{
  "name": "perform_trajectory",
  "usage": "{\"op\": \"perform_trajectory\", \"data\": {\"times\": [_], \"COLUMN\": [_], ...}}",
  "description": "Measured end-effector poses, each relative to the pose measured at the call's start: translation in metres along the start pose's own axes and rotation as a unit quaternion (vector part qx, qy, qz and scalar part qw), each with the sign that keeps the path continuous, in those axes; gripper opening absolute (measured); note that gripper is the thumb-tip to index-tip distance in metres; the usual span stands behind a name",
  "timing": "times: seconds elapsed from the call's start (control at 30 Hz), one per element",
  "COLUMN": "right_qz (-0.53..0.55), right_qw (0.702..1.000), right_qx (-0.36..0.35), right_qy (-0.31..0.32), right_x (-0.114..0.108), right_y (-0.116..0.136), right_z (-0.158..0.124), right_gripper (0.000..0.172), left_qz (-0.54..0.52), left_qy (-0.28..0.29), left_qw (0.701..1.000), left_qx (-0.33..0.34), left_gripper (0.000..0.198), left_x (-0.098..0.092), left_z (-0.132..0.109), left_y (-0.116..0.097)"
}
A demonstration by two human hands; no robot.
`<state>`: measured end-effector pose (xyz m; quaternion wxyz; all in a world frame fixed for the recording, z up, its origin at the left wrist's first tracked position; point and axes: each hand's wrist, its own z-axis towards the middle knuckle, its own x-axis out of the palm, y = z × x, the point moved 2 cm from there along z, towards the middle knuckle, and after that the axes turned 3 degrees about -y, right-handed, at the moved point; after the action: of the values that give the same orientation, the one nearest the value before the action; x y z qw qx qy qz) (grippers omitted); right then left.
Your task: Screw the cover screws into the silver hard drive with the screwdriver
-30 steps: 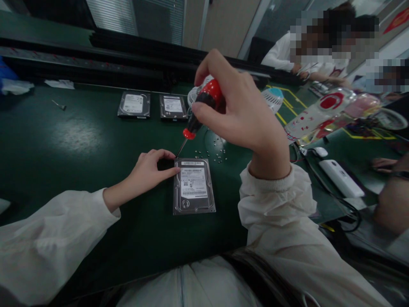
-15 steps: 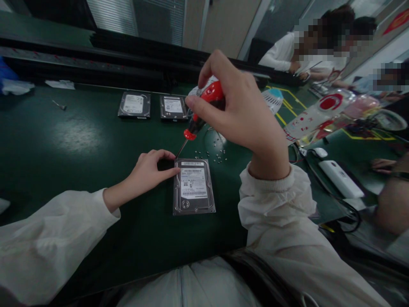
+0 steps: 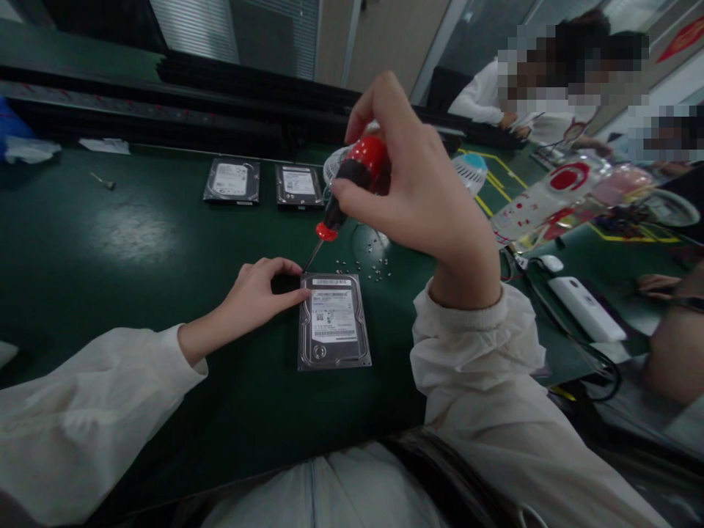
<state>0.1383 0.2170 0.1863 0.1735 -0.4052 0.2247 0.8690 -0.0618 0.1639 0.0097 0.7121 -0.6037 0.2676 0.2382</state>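
Screwdriver (image 3: 353, 174) in right hand (image 3: 426, 194)

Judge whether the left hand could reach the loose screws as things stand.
Probably not straight across: the left hand is at the far left corner of the near hard drive, and the screwdriver in the right hand slants between it and the loose screws. Reaching over the drive might work.

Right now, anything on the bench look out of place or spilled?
Yes: small loose screws lie scattered on the table, just past the far edge of the hard drive. No tray shows under them, so they might get lost. No damage stands out.
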Motion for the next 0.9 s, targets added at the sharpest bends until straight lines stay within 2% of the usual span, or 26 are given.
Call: {"op": "perform_trajectory", "data": {"times": [0.07, 0.17, 0.27, 0.33, 0.43, 0.57, 0.67, 0.8, 0.9], "right_qz": [0.008, -0.003, -0.034, -0.028, -0.001, -0.012, -0.015, 0.013, 0.015], "right_qw": [1.0, 1.0, 0.999, 0.999, 0.999, 1.0, 1.0, 0.999, 0.999], "right_qx": [-0.007, 0.012, 0.035, 0.021, -0.008, 0.016, 0.018, -0.006, 0.0], "right_qy": [0.015, 0.014, 0.0, 0.011, 0.033, 0.021, 0.011, 0.033, 0.029], "right_x": [0.0008, 0.0031, 0.0031, 0.0014, -0.0011, -0.0003, 0.0001, -0.0017, -0.0013], "right_y": [0.0015, 0.0016, -0.0005, -0.0005, 0.0011, -0.0003, -0.0013, 0.0021, 0.0026], "right_z": [-0.0006, -0.0004, 0.0005, 0.0002, -0.0012, -0.0012, -0.0007, -0.0025, -0.0034], "right_gripper": [0.022, 0.013, 0.018, 0.015, 0.024, 0.016, 0.017, 0.027, 0.02], "left_qz": [-0.001, 0.003, 0.002, -0.001, -0.001, 0.005, 0.007, 0.0, -0.003], "left_qy": [-0.001, 0.0, 0.002, 0.001, 0.0, -0.002, 0.0, -0.004, -0.006], "left_qw": [1.0, 1.0, 1.0, 1.0, 1.0, 1.0, 1.0, 1.0, 1.0], "left_qx": [-0.002, -0.007, -0.005, -0.005, -0.004, -0.001, -0.001, 0.007, 0.004], "left_gripper": [0.048, 0.048, 0.048, 0.048, 0.048, 0.048, 0.05, 0.05, 0.05], "left_x": [0.0002, 0.0002, -0.0002, -0.0004, -0.0003, -0.0001, 0.0002, 0.0003, 0.0006], "left_z": [0.0003, 0.0008, 0.0008, 0.0006, 0.0005, 0.0006, 0.0007, 0.0007, 0.0007], "left_y": [0.0002, 0.0006, 0.0, -0.0007, -0.0019, -0.0013, 0.0001, 0.0002, 0.001]}}
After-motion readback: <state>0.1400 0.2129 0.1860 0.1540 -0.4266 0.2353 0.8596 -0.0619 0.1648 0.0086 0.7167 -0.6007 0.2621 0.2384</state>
